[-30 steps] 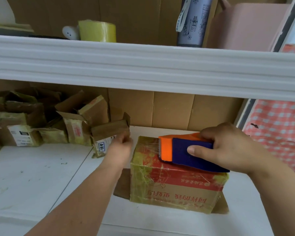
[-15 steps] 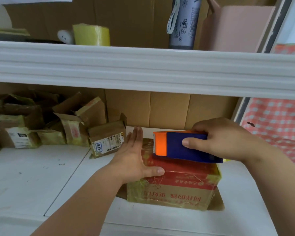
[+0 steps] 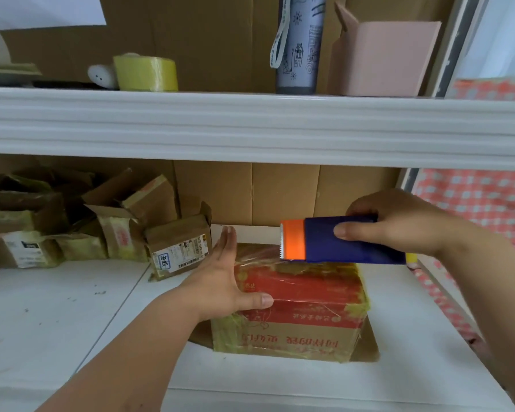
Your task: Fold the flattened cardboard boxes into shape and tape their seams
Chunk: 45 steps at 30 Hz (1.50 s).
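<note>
A folded cardboard box with a red printed band and yellowish tape stands on the white lower shelf. My left hand lies flat against the box's left side, fingers straight, thumb across its top front edge. My right hand grips a blue tape dispenser with an orange toothed head, held just above the box's top. A strip of clear tape runs from the teeth down onto the box top.
Several small taped boxes are piled at the left rear of the shelf. The upper shelf carries a yellow tape roll, a patterned bottle and a pink box. Checked red cloth hangs at the right.
My left hand left the small box at the rear and came to rest flat on the big box's left side. The dispenser rose off the box top and shifted right.
</note>
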Each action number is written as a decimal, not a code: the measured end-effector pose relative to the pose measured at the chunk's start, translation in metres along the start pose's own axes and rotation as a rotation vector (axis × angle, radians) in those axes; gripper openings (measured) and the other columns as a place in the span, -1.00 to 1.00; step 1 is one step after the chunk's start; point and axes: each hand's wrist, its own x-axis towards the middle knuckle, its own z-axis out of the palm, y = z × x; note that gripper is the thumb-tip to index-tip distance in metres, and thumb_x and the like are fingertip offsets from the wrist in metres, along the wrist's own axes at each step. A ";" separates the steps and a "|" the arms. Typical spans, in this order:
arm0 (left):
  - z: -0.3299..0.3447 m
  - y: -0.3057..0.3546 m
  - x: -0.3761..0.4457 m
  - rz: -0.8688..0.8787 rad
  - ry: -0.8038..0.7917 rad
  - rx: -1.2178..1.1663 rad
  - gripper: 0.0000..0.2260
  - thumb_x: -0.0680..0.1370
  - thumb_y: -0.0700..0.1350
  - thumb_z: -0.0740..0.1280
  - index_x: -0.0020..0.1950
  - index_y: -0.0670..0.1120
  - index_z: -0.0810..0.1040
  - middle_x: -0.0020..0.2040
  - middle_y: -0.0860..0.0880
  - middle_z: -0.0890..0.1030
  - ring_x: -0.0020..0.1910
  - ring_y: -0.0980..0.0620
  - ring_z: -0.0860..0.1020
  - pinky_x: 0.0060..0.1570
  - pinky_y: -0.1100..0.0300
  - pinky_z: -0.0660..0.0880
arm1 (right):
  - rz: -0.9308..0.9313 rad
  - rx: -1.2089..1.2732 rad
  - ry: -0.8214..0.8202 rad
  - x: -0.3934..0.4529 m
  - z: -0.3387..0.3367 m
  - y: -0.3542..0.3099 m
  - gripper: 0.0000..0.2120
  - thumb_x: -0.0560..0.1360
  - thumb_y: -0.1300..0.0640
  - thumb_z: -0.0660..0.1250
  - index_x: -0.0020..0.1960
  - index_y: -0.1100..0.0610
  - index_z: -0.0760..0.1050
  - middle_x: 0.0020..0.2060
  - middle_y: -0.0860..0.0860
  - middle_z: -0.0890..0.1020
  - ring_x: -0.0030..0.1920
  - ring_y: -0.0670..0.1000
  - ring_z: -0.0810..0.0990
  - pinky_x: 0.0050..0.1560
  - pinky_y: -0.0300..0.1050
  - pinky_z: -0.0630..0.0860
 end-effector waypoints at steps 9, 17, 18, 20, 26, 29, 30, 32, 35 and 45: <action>0.001 -0.002 0.010 -0.020 -0.027 0.071 0.28 0.09 0.58 0.32 0.48 0.24 -0.48 0.57 0.16 -0.36 0.59 0.07 -0.16 0.56 -0.03 0.04 | 0.202 0.197 0.092 -0.041 -0.012 0.092 -0.77 0.40 -0.20 0.47 -0.29 -0.06 0.67 -0.31 -0.01 0.69 -0.16 0.08 0.65 -0.09 -0.02 0.47; -0.001 -0.001 0.003 0.041 -0.089 0.119 -0.11 0.21 0.57 0.28 0.26 0.63 -0.33 0.52 0.21 -0.44 0.59 0.00 -0.20 0.56 -0.06 0.05 | 0.255 0.255 0.078 -0.037 0.003 0.109 -0.78 0.46 -0.11 0.42 -0.24 0.01 0.68 -0.31 0.01 0.69 -0.25 0.05 0.66 -0.13 -0.01 0.53; -0.001 -0.001 0.003 0.042 -0.092 0.122 -0.14 0.22 0.57 0.28 0.25 0.65 -0.31 0.51 0.21 -0.45 0.59 0.00 -0.21 0.56 -0.06 0.04 | 0.250 0.257 0.079 -0.035 0.002 0.109 -0.77 0.47 -0.09 0.42 -0.22 0.04 0.69 -0.30 0.03 0.69 -0.25 0.06 0.66 -0.15 -0.03 0.52; -0.001 -0.001 0.002 0.044 -0.093 0.124 -0.16 0.22 0.56 0.28 0.26 0.65 -0.27 0.51 0.21 -0.46 0.59 0.01 -0.22 0.56 -0.05 0.03 | 0.242 0.256 0.076 -0.032 -0.001 0.107 -0.75 0.49 -0.06 0.42 -0.19 0.10 0.69 -0.28 0.08 0.70 -0.25 0.09 0.66 -0.15 -0.03 0.52; 0.000 -0.004 0.008 0.038 -0.082 0.105 0.03 0.22 0.55 0.29 0.49 0.43 -0.27 0.52 0.22 -0.43 0.59 0.03 -0.20 0.56 -0.06 0.04 | 0.226 0.308 0.049 -0.034 -0.007 0.107 -0.75 0.50 -0.03 0.40 -0.18 0.14 0.69 -0.30 0.08 0.70 -0.26 0.11 0.67 -0.14 -0.03 0.52; -0.004 -0.009 0.015 0.046 -0.112 0.040 0.09 0.17 0.58 0.32 0.53 0.39 -0.21 0.54 0.25 -0.39 0.60 0.03 -0.11 0.54 -0.03 0.15 | 0.228 0.358 0.021 -0.039 -0.006 0.108 -0.69 0.40 -0.10 0.40 -0.18 0.15 0.69 -0.29 0.08 0.70 -0.26 0.09 0.68 -0.09 -0.08 0.49; -0.006 -0.010 0.017 0.050 -0.123 0.008 0.09 0.18 0.56 0.35 0.54 0.37 -0.18 0.55 0.25 -0.36 0.60 0.04 -0.08 0.53 0.00 0.17 | 0.239 0.383 0.010 -0.042 -0.005 0.109 -0.65 0.34 -0.14 0.39 -0.17 0.15 0.69 -0.27 0.08 0.71 -0.25 0.09 0.68 -0.05 -0.06 0.52; -0.009 -0.011 0.019 0.063 -0.143 -0.042 0.05 0.24 0.46 0.41 0.56 0.33 -0.12 0.56 0.25 -0.31 0.59 0.07 -0.04 0.50 0.11 0.19 | 0.268 0.410 -0.016 -0.046 -0.002 0.113 -0.61 0.27 -0.21 0.38 -0.16 0.09 0.71 -0.23 0.07 0.72 -0.22 0.11 0.70 0.04 0.10 0.58; -0.010 -0.009 0.020 0.082 -0.158 -0.038 0.02 0.29 0.39 0.44 0.58 0.31 -0.10 0.57 0.26 -0.27 0.58 0.10 -0.02 0.45 0.17 0.20 | 0.278 0.417 -0.051 -0.054 0.001 0.120 -0.55 0.17 -0.31 0.52 -0.15 0.02 0.72 -0.20 0.05 0.73 -0.18 0.12 0.71 0.12 0.18 0.58; -0.006 -0.012 0.009 0.084 -0.142 -0.014 0.12 0.13 0.57 0.40 0.52 0.41 -0.17 0.50 0.39 -0.27 0.57 0.12 -0.05 0.52 0.05 0.20 | 0.285 0.459 0.048 -0.048 -0.002 0.134 -0.41 0.17 -0.37 0.49 -0.13 0.13 0.69 -0.25 0.09 0.72 -0.22 0.16 0.70 -0.06 0.05 0.57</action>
